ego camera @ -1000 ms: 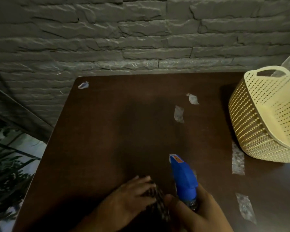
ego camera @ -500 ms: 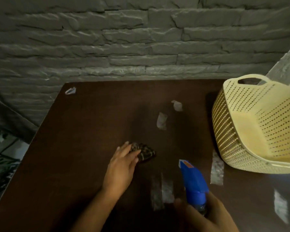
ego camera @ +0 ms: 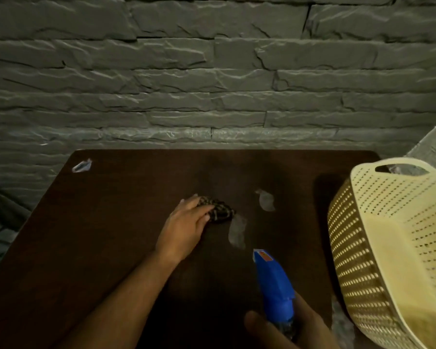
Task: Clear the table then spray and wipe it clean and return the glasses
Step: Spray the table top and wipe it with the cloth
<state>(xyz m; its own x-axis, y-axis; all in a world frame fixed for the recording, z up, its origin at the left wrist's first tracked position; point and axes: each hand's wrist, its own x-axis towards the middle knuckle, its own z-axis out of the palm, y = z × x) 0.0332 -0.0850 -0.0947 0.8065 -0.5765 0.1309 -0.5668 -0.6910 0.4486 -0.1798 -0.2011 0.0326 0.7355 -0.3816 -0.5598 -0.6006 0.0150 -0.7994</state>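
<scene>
I've got the grey stone-brick wall [ego camera: 212, 84] filling the top half of my head view, rough courses running straight across. Below it the dark brown desk [ego camera: 116, 248] takes the lower half, its far edge pushed right up against the wall.

On the right side of the desk sits the cream perforated basket [ego camera: 393, 253], tilted toward me in this wide lens, a handle slot cut in its far rim. I can't see anything in the part of its inside that shows.

My left forearm reaches in from the bottom edge, and the left hand [ego camera: 184, 229] is flat on the desk near the middle, fingers fairly straight and pressing down on a small crumpled checked cloth [ego camera: 218, 211]. The cloth pokes out just beyond the fingertips, lying on the desk surface.

Low in the view, the right hand [ego camera: 285, 328] is wrapped around the neck of the spray bottle [ego camera: 275, 288], clenched on it, thumb showing on the near side. The blue spray head points away from me toward the middle of the desk, nozzle tip with a small orange mark. The bottle body under the hand is hidden.

Pale wet-looking patches [ego camera: 237, 231] glint on the desk just right of the cloth, one nearer, one farther toward the basket. A small pale scrap [ego camera: 82, 166] lies at the far left corner, well apart from everything else; I can't tell what it is.
</scene>
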